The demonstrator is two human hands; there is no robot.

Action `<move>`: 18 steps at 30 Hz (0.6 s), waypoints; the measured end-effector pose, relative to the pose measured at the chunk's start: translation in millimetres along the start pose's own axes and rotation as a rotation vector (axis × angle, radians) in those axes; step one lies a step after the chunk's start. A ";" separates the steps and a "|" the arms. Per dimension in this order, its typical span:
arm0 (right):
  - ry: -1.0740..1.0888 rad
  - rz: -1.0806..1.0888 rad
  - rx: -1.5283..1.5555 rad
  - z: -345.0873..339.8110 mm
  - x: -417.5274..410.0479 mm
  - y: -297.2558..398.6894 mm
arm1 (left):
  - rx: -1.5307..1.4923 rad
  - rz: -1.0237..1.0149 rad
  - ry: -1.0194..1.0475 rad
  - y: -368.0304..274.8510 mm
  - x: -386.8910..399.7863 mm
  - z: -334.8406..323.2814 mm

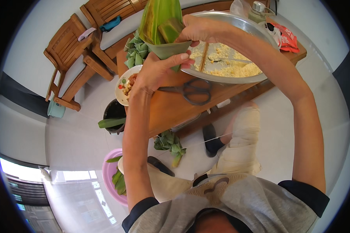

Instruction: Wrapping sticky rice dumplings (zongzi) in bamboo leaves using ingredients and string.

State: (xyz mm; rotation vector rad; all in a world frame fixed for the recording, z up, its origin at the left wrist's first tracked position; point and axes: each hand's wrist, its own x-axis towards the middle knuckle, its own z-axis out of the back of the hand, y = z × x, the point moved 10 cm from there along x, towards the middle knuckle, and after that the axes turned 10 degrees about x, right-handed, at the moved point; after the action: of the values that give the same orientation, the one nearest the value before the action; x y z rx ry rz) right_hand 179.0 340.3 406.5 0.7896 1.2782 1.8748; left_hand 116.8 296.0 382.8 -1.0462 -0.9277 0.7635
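My left hand [160,68] is wrapped around the lower part of a cone folded from broad green leaves [167,50]. The long leaf ends [159,17] stand up above it. My right hand [197,29] pinches the cone's rim on the right, its fingers partly inside the mouth beside a folded piece of leaf [171,30]. What lies deeper in the cone is hidden. Below the cone, black-handled scissors [192,91] lie on the wooden table [169,116]. Behind my right forearm is a large metal basin [221,79] of yellowish grain [239,70] with a spoon [234,60].
Leaf-wrapped dumplings [137,49] are piled behind a plate [121,97] of meat pieces. A tied dumpling bundle [169,142] hangs at the table's near edge. A dark bucket [106,112] and pink basin [108,174] stand left. A red packet [288,38] lies right.
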 end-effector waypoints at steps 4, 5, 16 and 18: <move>-0.048 -0.005 -0.073 -0.4 -0.2 0.6 | -0.163 0.051 0.097 1.0 -2.4 -6.8; -0.051 0.000 -0.076 -0.7 1.8 -2.8 | -0.182 0.070 0.121 5.5 -2.0 -7.7; 0.113 -0.085 0.177 16.9 0.2 -27.8 | -0.026 0.085 -0.025 30.6 19.8 -3.4; -0.085 0.030 -0.006 63.4 -16.3 -21.4 | -0.015 0.092 -0.024 23.8 21.7 -3.6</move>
State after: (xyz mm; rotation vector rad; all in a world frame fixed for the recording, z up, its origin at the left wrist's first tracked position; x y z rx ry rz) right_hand 243.7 363.7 405.2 0.8801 1.2131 1.8474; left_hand 127.1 321.3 365.3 -1.1004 -0.9120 0.8483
